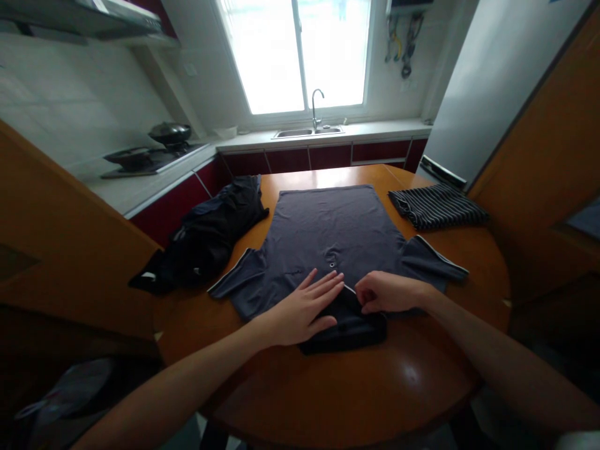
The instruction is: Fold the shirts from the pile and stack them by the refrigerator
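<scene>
shirt (335, 219) partly hidden under left hand (304, 310); fridge (506, 81), range hood (103, 20) cut off.

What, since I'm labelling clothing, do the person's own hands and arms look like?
The left hand and right hand wear no gloves; no rings or watch show. The forearms are bare. A pale patch at lower right may be a cuff, too blurred to tell.

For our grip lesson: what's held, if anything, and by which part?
Right hand seems to pinch the shirt near its collar; left hand lies flat.
</scene>
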Motion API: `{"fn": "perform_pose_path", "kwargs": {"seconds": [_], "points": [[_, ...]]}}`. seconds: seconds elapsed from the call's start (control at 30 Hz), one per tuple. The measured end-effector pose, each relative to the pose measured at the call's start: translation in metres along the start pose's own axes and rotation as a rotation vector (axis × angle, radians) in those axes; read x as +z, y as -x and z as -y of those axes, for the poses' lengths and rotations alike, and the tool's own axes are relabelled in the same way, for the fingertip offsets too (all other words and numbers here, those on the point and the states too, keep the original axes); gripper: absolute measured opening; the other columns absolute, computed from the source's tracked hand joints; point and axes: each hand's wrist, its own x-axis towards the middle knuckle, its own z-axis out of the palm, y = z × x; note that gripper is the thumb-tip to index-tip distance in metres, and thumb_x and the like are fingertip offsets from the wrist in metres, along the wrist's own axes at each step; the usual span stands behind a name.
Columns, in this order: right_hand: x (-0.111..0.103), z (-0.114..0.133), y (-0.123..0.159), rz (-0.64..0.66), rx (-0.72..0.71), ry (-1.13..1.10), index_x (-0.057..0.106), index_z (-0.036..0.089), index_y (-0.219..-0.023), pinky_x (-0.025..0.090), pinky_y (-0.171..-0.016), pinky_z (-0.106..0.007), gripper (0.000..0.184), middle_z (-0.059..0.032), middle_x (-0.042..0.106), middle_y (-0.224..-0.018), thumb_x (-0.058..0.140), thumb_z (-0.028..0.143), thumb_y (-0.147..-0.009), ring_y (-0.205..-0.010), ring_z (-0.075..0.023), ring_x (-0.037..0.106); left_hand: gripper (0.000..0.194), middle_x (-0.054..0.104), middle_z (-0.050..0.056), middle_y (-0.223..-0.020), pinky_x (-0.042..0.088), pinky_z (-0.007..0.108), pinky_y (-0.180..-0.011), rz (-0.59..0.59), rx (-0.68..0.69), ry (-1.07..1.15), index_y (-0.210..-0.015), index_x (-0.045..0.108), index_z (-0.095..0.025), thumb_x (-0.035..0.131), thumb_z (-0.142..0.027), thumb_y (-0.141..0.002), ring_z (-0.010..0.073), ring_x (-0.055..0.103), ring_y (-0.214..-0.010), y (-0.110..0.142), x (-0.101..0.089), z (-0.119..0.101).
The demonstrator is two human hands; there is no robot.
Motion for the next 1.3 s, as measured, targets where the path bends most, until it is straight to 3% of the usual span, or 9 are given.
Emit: {"fn": "perform_pose_path", "kwargs": {"seconds": [0.17, 0.37, 0.5, 0.6, 0.7, 0.9, 1.03, 1.17, 1.3], "points": [[-0.002, 0.004, 0.005, 0.06, 0.079, 0.065, 0.066, 0.019, -0.08, 0.033, -0.055, -0.022, 0.025, 0.0045, 0.065, -0.073, 0.082, 0.034, -0.069, -0.063, -0.0111, 0.054, 0.086, 0.014, 0.012, -0.167, 0.005, 0.056, -0.124, 0.12, 0.125, 0.009, -0.163, 0.01, -0.026, 0.05, -0.062, -0.095, 0.0337, 0.012, -0.154, 0.001, 0.012, -0.016], [-0.013, 0.01, 0.016, 0.115, 0.08, 0.076, 0.063, 0.02, -0.084, 0.033, -0.054, -0.022, 0.044, 0.0057, 0.061, -0.074, 0.089, 0.045, -0.059, -0.065, -0.0121, 0.053, 0.091, 0.025, 0.016, -0.165, 0.006, 0.06, -0.122, 0.121, 0.175, -0.012, -0.162, 0.017, -0.022, 0.055, -0.065, -0.091, 0.0378, 0.02, -0.152, 0.001, 0.011, -0.017], [-0.015, 0.009, 0.028, 0.176, 0.034, 0.075, 0.06, 0.021, -0.087, 0.032, -0.055, -0.023, 0.047, 0.006, 0.059, -0.078, 0.087, 0.046, -0.058, -0.067, -0.0128, 0.052, 0.084, 0.048, 0.016, -0.148, 0.028, 0.05, -0.117, 0.089, 0.143, -0.039, -0.153, 0.039, -0.02, 0.07, -0.058, -0.084, 0.0362, 0.041, -0.139, 0.001, 0.0, -0.029], [-0.008, 0.014, 0.036, 0.169, 0.019, 0.156, 0.059, 0.022, -0.089, 0.031, -0.058, -0.024, 0.046, 0.0051, 0.059, -0.082, 0.086, 0.043, -0.058, -0.071, -0.0146, 0.052, 0.057, 0.061, 0.01, -0.119, 0.042, 0.043, -0.103, 0.139, 0.036, -0.073, -0.119, 0.061, -0.019, 0.08, -0.051, -0.075, 0.0309, 0.056, -0.114, 0.004, -0.015, -0.037], [0.0, 0.022, 0.039, 0.123, -0.024, 0.22, 0.058, 0.023, -0.089, 0.031, -0.062, -0.025, 0.038, 0.0032, 0.059, -0.085, 0.083, 0.035, -0.063, -0.077, -0.0169, 0.053, 0.04, 0.062, 0.003, -0.101, 0.045, 0.036, -0.091, 0.242, -0.031, -0.052, -0.095, 0.059, -0.021, 0.083, -0.045, -0.073, 0.0246, 0.059, -0.098, 0.01, -0.032, -0.038], [0.001, 0.026, 0.04, 0.17, 0.034, 0.217, 0.058, 0.024, -0.09, 0.03, -0.061, -0.025, 0.034, 0.0019, 0.062, -0.089, 0.079, 0.03, -0.064, -0.079, -0.0181, 0.055, 0.037, 0.063, 0.0, -0.1, 0.044, 0.029, -0.076, 0.418, -0.073, 0.05, -0.094, 0.057, -0.024, 0.085, -0.036, -0.073, 0.0209, 0.061, -0.093, 0.018, -0.037, -0.022], [0.002, 0.026, 0.039, 0.164, 0.072, 0.254, 0.059, 0.024, -0.088, 0.029, -0.059, -0.025, 0.028, 0.0019, 0.063, -0.087, 0.073, 0.023, -0.064, -0.076, -0.0177, 0.055, 0.028, 0.062, 0.0, -0.1, 0.044, 0.027, -0.077, 0.414, -0.07, 0.073, -0.094, 0.058, -0.024, 0.079, -0.021, -0.076, 0.0198, 0.061, -0.095, 0.021, -0.035, -0.019], [-0.002, 0.028, 0.039, 0.164, 0.068, 0.252, 0.059, 0.024, -0.083, 0.029, -0.058, -0.025, 0.02, 0.0023, 0.063, -0.082, 0.07, 0.021, -0.066, -0.071, -0.0164, 0.055, 0.022, 0.061, -0.001, -0.089, 0.044, 0.025, -0.079, 0.385, 0.0, 0.101, -0.081, 0.055, -0.024, 0.064, -0.004, -0.075, 0.0179, 0.061, -0.091, 0.022, -0.04, -0.016], [-0.011, 0.033, 0.042, 0.129, 0.039, 0.187, 0.057, 0.022, -0.076, 0.028, -0.057, -0.026, 0.009, 0.0031, 0.06, -0.075, 0.064, 0.019, -0.071, -0.065, -0.0138, 0.052, 0.025, 0.057, -0.002, -0.083, 0.043, 0.025, -0.071, 0.3, 0.001, 0.113, -0.076, 0.048, -0.024, 0.059, -0.003, -0.069, 0.0162, 0.057, -0.08, 0.023, -0.049, -0.011]]}}
